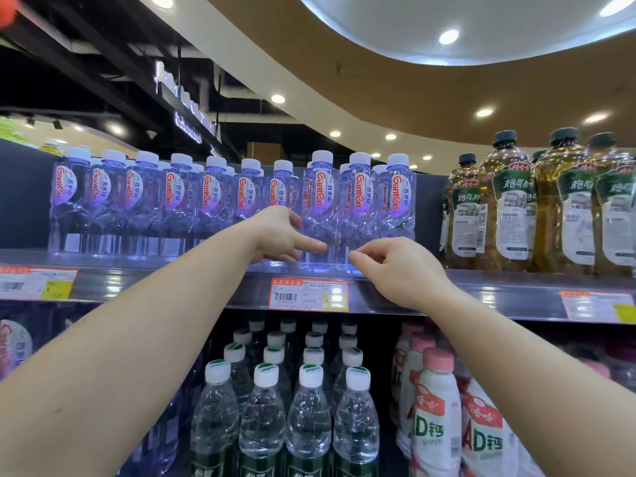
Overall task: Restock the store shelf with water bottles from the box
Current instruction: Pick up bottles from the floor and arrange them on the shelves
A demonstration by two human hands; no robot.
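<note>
both hands hold nothing: the left hand points a finger at a ganten water bottle standing near the shelf edge, and the right hand hangs loosely curled just beside it. a hard poke could tip the bottle off the shelf or knock its neighbours. the box is not in view.

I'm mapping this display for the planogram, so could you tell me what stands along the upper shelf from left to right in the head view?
Ganten water bottles → left hand → right hand → amber drink bottles with green labels.
</note>
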